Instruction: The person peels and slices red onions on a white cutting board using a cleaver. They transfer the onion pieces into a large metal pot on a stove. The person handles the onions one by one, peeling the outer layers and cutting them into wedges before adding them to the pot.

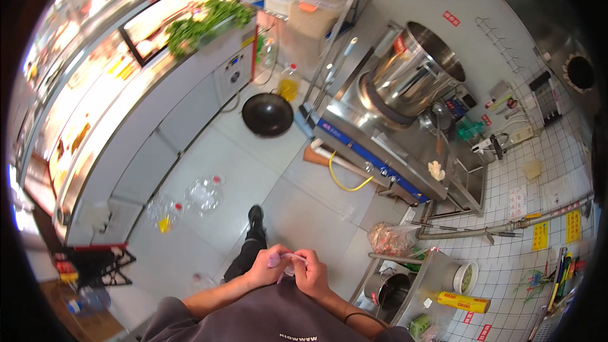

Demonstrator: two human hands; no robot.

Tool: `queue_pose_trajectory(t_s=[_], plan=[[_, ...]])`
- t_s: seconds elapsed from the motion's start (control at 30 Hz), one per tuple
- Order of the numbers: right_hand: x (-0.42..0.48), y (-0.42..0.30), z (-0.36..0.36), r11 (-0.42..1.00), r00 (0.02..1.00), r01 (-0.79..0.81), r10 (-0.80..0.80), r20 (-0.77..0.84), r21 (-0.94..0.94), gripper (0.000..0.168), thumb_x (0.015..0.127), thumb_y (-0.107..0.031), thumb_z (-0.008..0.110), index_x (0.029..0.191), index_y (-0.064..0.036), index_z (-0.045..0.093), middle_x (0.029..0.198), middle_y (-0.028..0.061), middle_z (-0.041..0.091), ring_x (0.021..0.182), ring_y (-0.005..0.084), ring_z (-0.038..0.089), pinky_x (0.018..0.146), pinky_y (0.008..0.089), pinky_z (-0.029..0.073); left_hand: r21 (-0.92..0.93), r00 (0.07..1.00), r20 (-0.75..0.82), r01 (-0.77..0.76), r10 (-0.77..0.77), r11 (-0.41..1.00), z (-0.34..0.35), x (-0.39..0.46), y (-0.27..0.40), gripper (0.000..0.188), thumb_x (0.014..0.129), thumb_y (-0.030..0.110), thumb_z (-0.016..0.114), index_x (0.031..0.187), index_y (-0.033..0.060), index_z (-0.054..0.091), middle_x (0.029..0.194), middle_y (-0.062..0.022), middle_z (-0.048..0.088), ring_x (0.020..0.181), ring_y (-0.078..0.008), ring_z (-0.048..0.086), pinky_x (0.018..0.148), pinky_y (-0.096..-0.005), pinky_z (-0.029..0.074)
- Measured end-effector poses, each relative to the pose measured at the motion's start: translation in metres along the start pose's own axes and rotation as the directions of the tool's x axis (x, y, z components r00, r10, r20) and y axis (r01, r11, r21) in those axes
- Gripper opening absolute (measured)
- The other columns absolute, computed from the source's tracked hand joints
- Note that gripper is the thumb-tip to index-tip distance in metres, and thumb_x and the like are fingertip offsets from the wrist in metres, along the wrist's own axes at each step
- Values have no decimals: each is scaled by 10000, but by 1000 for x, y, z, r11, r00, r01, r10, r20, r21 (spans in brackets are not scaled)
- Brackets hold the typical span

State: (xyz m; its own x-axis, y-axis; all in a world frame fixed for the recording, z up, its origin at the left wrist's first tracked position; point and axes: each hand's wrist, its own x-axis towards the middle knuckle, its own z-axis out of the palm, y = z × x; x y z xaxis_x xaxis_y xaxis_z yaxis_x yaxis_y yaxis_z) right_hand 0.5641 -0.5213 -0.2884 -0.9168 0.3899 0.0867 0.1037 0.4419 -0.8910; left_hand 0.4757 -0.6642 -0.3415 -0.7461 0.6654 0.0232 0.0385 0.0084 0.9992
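Both of my hands meet low in front of my dark grey shirt [285, 313]. A thin pale-purple strip [299, 257], soft-looking, runs between them; what exactly it is cannot be made out. The fingers of my left hand [267, 266] are closed on its left end, where a lilac piece [274, 260] shows at the knuckles. My right hand [312, 273] pinches the other end between thumb and fingers. Part of the strip is hidden behind the fingers. Below them, a black shoe [255, 216] stands on the tiled floor [285, 185].
Transparent plastic bottles [204, 194] and a black wok [267, 115] are on the floor, an oil bottle [288, 86] behind the wok. A lit display cabinet [156, 152] runs along the left. To the right stand a stove [351, 126] bearing a large steel pot [413, 71], and a steel table [427, 285].
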Motion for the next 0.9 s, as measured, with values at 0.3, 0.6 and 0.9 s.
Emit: queue_pose_trajectory(t_s=[0.3, 0.6, 0.9], plan=[[153, 23, -40, 994, 992, -107, 109, -59, 34, 283, 1036, -243, 704, 1185, -32, 588, 887, 158, 741, 762, 290, 755, 684, 394, 590, -111, 853, 440, 361, -280, 926, -37, 218, 36, 192, 1084, 147, 595, 1150, -17, 671, 870, -79, 711, 583, -117, 627, 534, -289, 504], [306, 21, -161, 990, 984, -36, 11, -178, -137, 166, 1006, -161, 709, 1118, -39, 714, 926, 144, 733, 764, 309, 728, 677, 389, 576, 23, 721, 681, 151, -126, 988, -6, 419, 91, 210, 1091, 181, 625, 1192, 5, 677, 732, -48, 689, 557, -105, 645, 490, -282, 495], [529, 26, -358, 952, 909, 249, -293, -295, -178, 178, 961, -111, 759, 1074, 20, 719, 890, 132, 735, 681, 208, 722, 579, 331, 542, -420, 944, 278, 287, -179, 861, 121, 635, 192, 275, 1126, 274, 564, 1171, 19, 654, 696, -16, 576, 484, -94, 488, 450, -275, 402]])
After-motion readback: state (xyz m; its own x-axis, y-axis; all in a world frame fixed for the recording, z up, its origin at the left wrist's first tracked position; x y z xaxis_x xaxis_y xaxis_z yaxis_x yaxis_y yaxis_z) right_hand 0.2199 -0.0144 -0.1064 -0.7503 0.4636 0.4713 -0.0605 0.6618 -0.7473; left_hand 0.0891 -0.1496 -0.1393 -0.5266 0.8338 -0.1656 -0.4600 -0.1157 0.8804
